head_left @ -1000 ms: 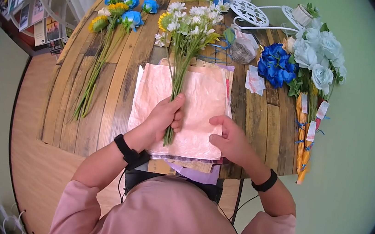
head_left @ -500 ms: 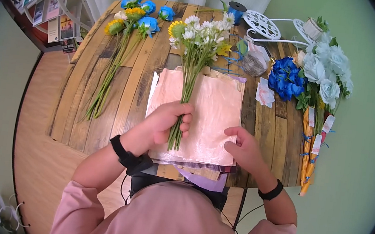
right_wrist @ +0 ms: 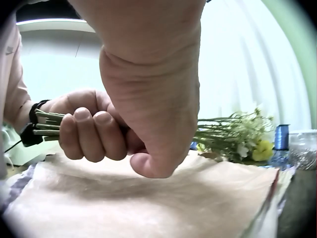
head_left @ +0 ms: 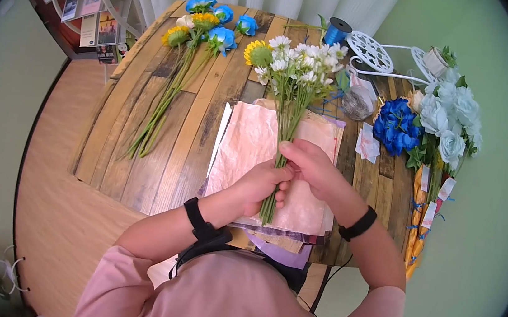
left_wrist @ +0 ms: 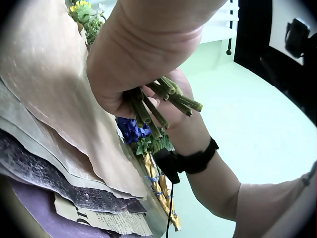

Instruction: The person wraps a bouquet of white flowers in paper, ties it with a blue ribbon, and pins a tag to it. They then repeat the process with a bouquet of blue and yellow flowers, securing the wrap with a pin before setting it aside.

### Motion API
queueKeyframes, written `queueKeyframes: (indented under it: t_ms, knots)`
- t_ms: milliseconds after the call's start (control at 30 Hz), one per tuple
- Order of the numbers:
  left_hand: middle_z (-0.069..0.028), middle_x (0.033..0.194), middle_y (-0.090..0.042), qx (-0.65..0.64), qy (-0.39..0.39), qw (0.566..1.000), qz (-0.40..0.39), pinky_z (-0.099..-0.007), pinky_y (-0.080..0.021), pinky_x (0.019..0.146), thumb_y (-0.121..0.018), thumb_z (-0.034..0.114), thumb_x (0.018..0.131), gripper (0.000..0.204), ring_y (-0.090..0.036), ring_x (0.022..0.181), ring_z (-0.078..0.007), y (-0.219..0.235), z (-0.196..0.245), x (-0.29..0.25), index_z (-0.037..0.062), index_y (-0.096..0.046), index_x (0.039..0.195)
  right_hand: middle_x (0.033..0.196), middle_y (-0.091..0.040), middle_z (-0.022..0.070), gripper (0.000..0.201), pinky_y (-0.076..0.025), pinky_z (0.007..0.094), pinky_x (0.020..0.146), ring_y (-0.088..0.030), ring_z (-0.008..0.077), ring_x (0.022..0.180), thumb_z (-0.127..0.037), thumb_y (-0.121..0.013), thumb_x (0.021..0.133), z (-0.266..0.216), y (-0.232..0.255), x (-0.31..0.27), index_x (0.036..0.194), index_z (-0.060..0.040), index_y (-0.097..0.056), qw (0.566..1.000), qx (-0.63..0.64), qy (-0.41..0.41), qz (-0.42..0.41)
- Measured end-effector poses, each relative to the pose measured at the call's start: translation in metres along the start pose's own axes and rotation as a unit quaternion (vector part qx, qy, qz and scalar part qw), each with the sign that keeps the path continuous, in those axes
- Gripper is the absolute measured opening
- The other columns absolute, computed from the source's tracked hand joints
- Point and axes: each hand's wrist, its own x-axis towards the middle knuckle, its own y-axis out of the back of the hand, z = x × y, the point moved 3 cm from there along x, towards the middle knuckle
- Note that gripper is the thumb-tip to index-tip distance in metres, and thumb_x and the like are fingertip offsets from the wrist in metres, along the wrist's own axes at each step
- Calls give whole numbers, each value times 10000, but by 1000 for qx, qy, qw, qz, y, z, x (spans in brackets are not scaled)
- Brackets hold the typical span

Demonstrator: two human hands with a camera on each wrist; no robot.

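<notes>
A bunch of white daisy-like flowers [head_left: 307, 64] with a yellow sunflower [head_left: 257, 53] at its left side lies over pink wrapping paper [head_left: 240, 144]. My left hand [head_left: 260, 188] grips its stems low down, fingers curled round them. Just above, my right hand [head_left: 315, 170] holds the same stems, its thumb across their front. Cut stem ends [left_wrist: 158, 106] poke out of the left fist in the left wrist view. Seen from the right wrist, the left fingers [right_wrist: 89, 136] wrap the stems close beside the right hand, which hides part of them.
Blue roses and sunflowers [head_left: 200, 24] lie at the table's left. Behind are a blue ribbon spool [head_left: 337, 31] and a white metal stand [head_left: 371, 51]. A wrapped bouquet of blue hydrangea [head_left: 397, 126] and pale roses [head_left: 453, 115] lies along the right edge.
My right hand has come left from the paper's right edge and taken hold of the stems above my left hand. The head view has shifted, moving everything rightward in it.
</notes>
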Motion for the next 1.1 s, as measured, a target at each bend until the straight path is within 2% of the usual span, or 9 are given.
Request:
queueKeyframes:
  t_ms: [233,267,333,400,433,500,867,933,1100]
  knots:
    - [-53,925,-606,204,-88,975,-16,-319,-516,696,-574,340,988,334,-594,776,-143,-2,18,-24,35,-598,1124,765,-563,25,135,-459,253,544,-556,113,655,-181,-594,926,3,-11,26,931,-50,-562,997,71,-20,14]
    - [-110,1056,-629,331,-150,932,-11,-344,-502,812,-601,373,965,453,-620,934,-209,9,28,-28,-7,-573,1211,742,-544,19,88,-439,257,559,-525,111,638,-148,-569,898,-2,-11,24,873,-66,-550,996,79,25,40]
    - [-179,1110,-632,646,-252,702,164,-383,-500,834,-633,422,923,544,-630,995,-304,27,55,-58,-32,-558,1214,709,-501,-3,76,-398,259,568,-461,100,618,-116,-537,880,-14,-14,17,809,-93,-521,991,87,68,78]
    - [-236,1071,-641,696,-349,573,257,-432,-504,807,-654,473,879,608,-642,940,-372,61,66,-62,-47,-567,1181,709,-499,-5,77,-396,257,572,-459,98,623,-118,-533,884,-18,-13,13,812,-93,-519,990,69,95,78]
    - [-236,1071,-641,696,-346,573,257,-432,-504,807,-654,473,879,608,-642,940,-372,66,72,-63,-47,-567,1181,709,-497,-8,79,-395,255,575,-456,95,627,-120,-530,888,-20,-11,12,815,-93,-518,988,47,125,76]
    - [-228,979,-665,702,-151,636,281,-448,-508,777,-686,475,851,605,-661,883,-372,80,79,-59,-44,-583,1144,709,-496,-8,75,-390,249,578,-454,93,626,-124,-529,896,-19,-10,14,830,-91,-513,988,40,131,69]
    - [-113,815,-658,544,-220,776,232,-335,-484,632,-687,224,859,241,-633,714,-220,78,70,-45,7,-610,933,755,-509,1,85,-398,235,577,-465,83,652,-128,-546,935,-11,0,15,999,-81,-514,987,42,142,59]
    - [-23,781,-579,421,-352,822,155,-284,-436,577,-672,166,877,173,-558,662,-116,79,65,-42,32,-574,923,755,-506,0,85,-397,235,577,-463,83,653,-126,-543,935,-15,0,11,1000,-81,-511,986,44,144,67]
    - [36,834,-549,228,-231,938,126,-227,-439,600,-635,62,898,157,-510,669,-68,62,57,-37,65,-533,1018,726,-492,-2,35,-399,246,568,-459,87,639,-100,-515,922,-19,1,13,910,-72,-499,980,50,177,79]
